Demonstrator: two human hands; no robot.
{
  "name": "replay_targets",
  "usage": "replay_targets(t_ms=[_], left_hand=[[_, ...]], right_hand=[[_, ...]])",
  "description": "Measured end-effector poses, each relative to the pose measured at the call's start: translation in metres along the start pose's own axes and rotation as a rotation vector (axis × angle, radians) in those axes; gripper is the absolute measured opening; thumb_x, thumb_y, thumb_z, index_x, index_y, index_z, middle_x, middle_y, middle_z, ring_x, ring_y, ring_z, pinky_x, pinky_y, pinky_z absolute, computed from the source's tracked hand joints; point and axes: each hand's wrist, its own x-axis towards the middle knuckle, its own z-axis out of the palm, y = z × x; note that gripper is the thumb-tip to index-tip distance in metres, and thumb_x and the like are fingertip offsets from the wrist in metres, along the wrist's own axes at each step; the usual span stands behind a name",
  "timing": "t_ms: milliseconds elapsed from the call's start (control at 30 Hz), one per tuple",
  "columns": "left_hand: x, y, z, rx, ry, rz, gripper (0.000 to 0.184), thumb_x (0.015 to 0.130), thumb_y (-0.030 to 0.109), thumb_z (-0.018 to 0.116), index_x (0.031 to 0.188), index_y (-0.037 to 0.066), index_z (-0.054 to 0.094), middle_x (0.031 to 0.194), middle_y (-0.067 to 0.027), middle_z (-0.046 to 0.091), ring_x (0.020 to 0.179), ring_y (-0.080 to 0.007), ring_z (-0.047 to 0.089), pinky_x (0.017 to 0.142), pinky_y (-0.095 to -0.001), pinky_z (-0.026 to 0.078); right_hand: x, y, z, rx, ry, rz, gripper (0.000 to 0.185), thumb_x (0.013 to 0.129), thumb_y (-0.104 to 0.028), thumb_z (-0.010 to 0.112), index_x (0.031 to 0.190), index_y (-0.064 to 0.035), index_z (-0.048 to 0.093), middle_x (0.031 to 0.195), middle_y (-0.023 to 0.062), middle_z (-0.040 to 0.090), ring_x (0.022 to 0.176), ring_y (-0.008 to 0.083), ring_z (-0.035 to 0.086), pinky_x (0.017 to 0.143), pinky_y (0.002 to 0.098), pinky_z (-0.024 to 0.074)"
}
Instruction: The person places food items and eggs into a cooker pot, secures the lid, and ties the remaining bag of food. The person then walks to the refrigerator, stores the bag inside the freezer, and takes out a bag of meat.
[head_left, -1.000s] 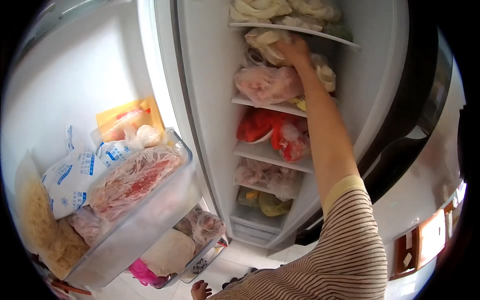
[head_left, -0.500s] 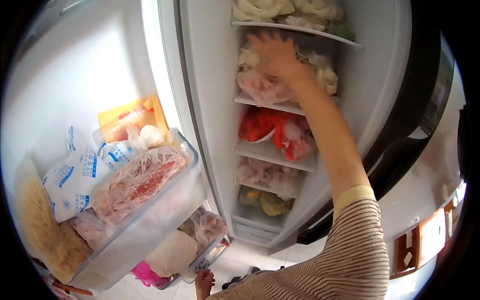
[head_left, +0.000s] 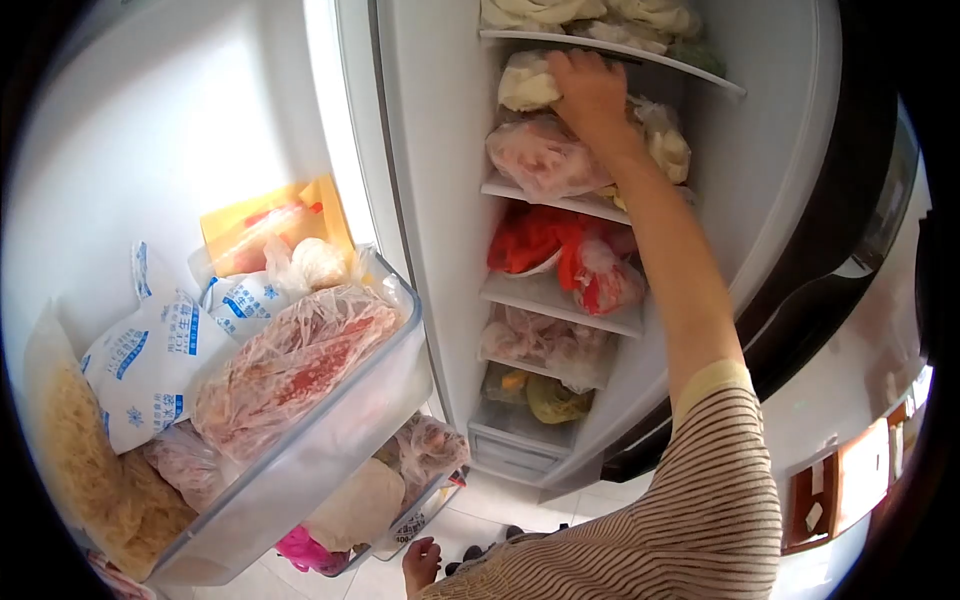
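My right hand (head_left: pixel 592 95) reaches into a freezer compartment, its fingers curled over the edge of a white plastic-wrapped food bundle (head_left: pixel 529 82). Part of the fingers is hidden behind that bundle. Just below lies a bag of pale pink frozen meat (head_left: pixel 545 158) on the same shelf, close to my wrist. Right of my hand sits another bag with pale, lumpy food (head_left: pixel 664 142). My left hand (head_left: pixel 422 562) hangs low near the floor, fingers loosely bent and apart, with nothing visible in it.
Shelves below hold red bags (head_left: pixel 560 255), wrapped meat (head_left: pixel 545 338) and a yellowish bag (head_left: pixel 556 400). White bags (head_left: pixel 545 12) fill the top shelf. At left, a clear door bin (head_left: pixel 290 490) carries wrapped meat (head_left: pixel 300 370), ice packs (head_left: pixel 150 350) and an orange packet (head_left: pixel 275 225).
My right hand was spread and blurred above the bags; now its fingers have bent onto the white bundle. The view has shifted slightly. My left hand stays low.
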Motion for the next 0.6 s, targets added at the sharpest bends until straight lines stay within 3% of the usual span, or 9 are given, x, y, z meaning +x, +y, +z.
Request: replay_targets(t_ms=[133, 267, 333, 400, 467, 533, 600], left_hand=[[-0.014, 0.063, 0.023, 0.249, -0.185, 0.328, 0.034, 0.082, 0.02, 0.065, 0.112, 0.003, 0.061, 0.098, -0.0114, 0.066, 0.074, -0.0201, 0.065, 0.064, -0.0291, 0.052], [-0.029, 0.166, 0.064, 0.243, -0.601, 0.508, 0.035, 0.085, 0.02, 0.063, 0.117, 0.007, 0.058, 0.107, -0.0111, 0.065, 0.091, -0.0203, 0.065, 0.076, -0.03, 0.052], [-0.034, 0.217, 0.087, 0.29, -0.672, 0.626, 0.035, 0.087, 0.019, 0.062, 0.119, 0.007, 0.056, 0.108, -0.0113, 0.065, 0.09, -0.0194, 0.065, 0.075, -0.0292, 0.052], [-0.037, 0.258, 0.108, 0.145, -0.661, 0.646, 0.034, 0.087, 0.018, 0.063, 0.118, 0.006, 0.056, 0.104, -0.0107, 0.066, 0.089, -0.0154, 0.065, 0.073, -0.0272, 0.052], [-0.018, 0.272, 0.139, -0.109, -0.642, 0.711, 0.036, 0.089, 0.011, 0.061, 0.123, 0.004, 0.052, 0.112, -0.006, 0.06, 0.092, -0.0092, 0.057, 0.074, -0.0258, 0.048], [-0.025, 0.322, 0.157, -0.377, -0.6, 0.709, 0.037, 0.09, 0.009, 0.059, 0.125, 0.004, 0.049, 0.116, -0.0079, 0.058, 0.095, -0.0126, 0.057, 0.074, -0.0269, 0.049], [-0.033, 0.369, 0.169, -0.525, -0.543, 0.727, 0.037, 0.09, 0.009, 0.057, 0.127, 0.004, 0.048, 0.121, -0.0099, 0.054, 0.098, -0.015, 0.057, 0.074, -0.0274, 0.05]], right_hand=[[-0.009, -0.009, -0.035, 0.283, 0.099, 0.302, 0.046, 0.062, -0.02, 0.075, 0.103, -0.013, 0.057, 0.098, 0.0064, 0.059, 0.097, 0.0267, 0.056, 0.079, 0.0428, 0.0426], [-0.023, -0.002, -0.033, 0.528, 0.212, 0.373, 0.055, 0.057, -0.015, 0.079, 0.106, -0.0096, 0.056, 0.1, 0.0082, 0.058, 0.095, 0.0297, 0.056, 0.08, 0.0408, 0.0432], [-0.029, 0.002, -0.024, 0.607, 0.265, 0.393, 0.056, 0.055, -0.011, 0.08, 0.105, -0.0078, 0.056, 0.101, 0.0096, 0.058, 0.095, 0.0304, 0.056, 0.08, 0.0394, 0.0438], [-0.039, 0.003, -0.016, 0.71, 0.347, 0.429, 0.054, 0.057, -0.008, 0.078, 0.106, -0.0067, 0.054, 0.102, 0.0099, 0.057, 0.095, 0.0294, 0.056, 0.081, 0.0381, 0.0446], [-0.042, -0.001, -0.017, 0.815, 0.418, 0.471, 0.052, 0.06, -0.005, 0.077, 0.106, -0.0056, 0.053, 0.103, 0.0103, 0.056, 0.096, 0.029, 0.056, 0.083, 0.0367, 0.0452], [-0.045, -0.008, -0.025, 0.915, 0.476, 0.53, 0.049, 0.063, -0.002, 0.075, 0.106, -0.0046, 0.052, 0.104, 0.0109, 0.055, 0.098, 0.029, 0.056, 0.085, 0.0354, 0.0455], [-0.044, -0.008, -0.024, 0.951, 0.528, 0.458, 0.047, 0.065, -0.002, 0.075, 0.106, -0.0044, 0.051, 0.105, 0.0115, 0.054, 0.099, 0.0288, 0.056, 0.087, 0.0359, 0.045]])
